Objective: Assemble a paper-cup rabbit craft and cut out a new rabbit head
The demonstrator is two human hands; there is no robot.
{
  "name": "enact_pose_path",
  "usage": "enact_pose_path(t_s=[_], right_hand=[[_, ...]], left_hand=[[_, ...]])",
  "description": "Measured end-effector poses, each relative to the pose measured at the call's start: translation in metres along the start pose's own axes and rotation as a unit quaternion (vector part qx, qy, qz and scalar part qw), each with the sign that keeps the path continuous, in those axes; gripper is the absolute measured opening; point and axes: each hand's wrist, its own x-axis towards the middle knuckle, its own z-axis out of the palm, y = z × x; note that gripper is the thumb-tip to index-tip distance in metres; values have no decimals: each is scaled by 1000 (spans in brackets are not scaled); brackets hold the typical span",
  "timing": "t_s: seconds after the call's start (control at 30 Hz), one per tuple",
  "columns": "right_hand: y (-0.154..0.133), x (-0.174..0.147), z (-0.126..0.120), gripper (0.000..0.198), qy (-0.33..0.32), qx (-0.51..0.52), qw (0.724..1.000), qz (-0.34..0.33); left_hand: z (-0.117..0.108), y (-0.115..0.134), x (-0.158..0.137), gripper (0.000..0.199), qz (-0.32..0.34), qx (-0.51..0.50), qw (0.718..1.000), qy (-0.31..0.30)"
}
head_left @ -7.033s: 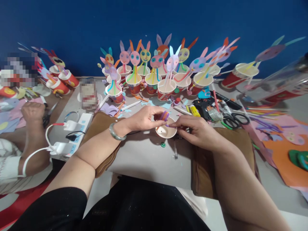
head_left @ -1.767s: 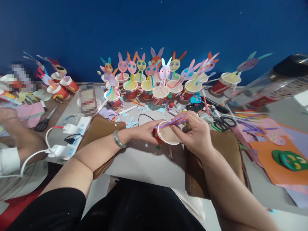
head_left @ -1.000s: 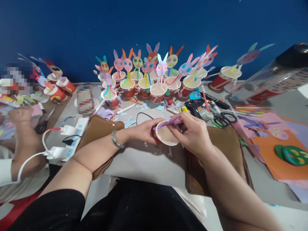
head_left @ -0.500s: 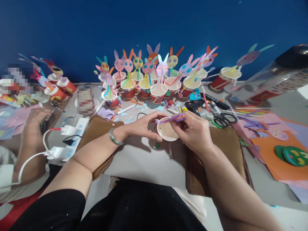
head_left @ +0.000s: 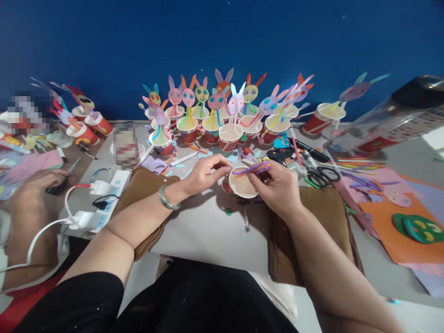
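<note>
A paper cup (head_left: 243,184), pale inside and red outside, stands on the table before me. My right hand (head_left: 275,185) is closed on thin purple and orange strips (head_left: 255,169) that lie over the cup's rim; whether they are paper or pipe cleaner I cannot tell. At the cup's left side is my left hand (head_left: 205,175), its thumb and forefinger brought together at the tips beside the rim. Anything between those tips is too small to make out. Just below the cup lies a small green piece (head_left: 228,212).
Behind stand several cups with paper rabbit heads (head_left: 237,104). Scissors (head_left: 322,175), a bottle (head_left: 391,115) and orange paper (head_left: 381,222) are to the right. Brown cushions (head_left: 147,187) flank the work area. A power strip (head_left: 113,199) and another person's hand (head_left: 45,180) are left.
My left hand has drawn back slightly left of the cup, and its thumb and fingers have closed together. The cup shows more of its red side. My right hand still holds the strips.
</note>
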Motion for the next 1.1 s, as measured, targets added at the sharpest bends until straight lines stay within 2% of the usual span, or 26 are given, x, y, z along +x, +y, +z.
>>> enact_pose_path(t_s=[0.3, 0.43, 0.53, 0.7, 0.97, 1.1], right_hand=[[3, -2, 2, 18, -33, 61, 994, 80], [6, -3, 3, 19, -47, 99, 988, 113], [9, -2, 4, 21, -48, 108, 985, 124], [8, -1, 2, 20, -57, 102, 988, 97], [-3, -2, 1, 21, -97, 54, 993, 25], [-6, -3, 1, 22, -114, 61, 991, 25]], left_hand=[[5, -3, 0, 47, -55, -94, 993, 46], [5, -2, 1, 49, -85, -119, 989, 32], [5, -3, 1, 46, -76, -116, 990, 19], [6, -4, -1, 41, -56, -94, 994, 0], [4, -3, -1, 59, -95, -64, 990, -80], [4, -3, 0, 66, -100, -42, 988, -111]])
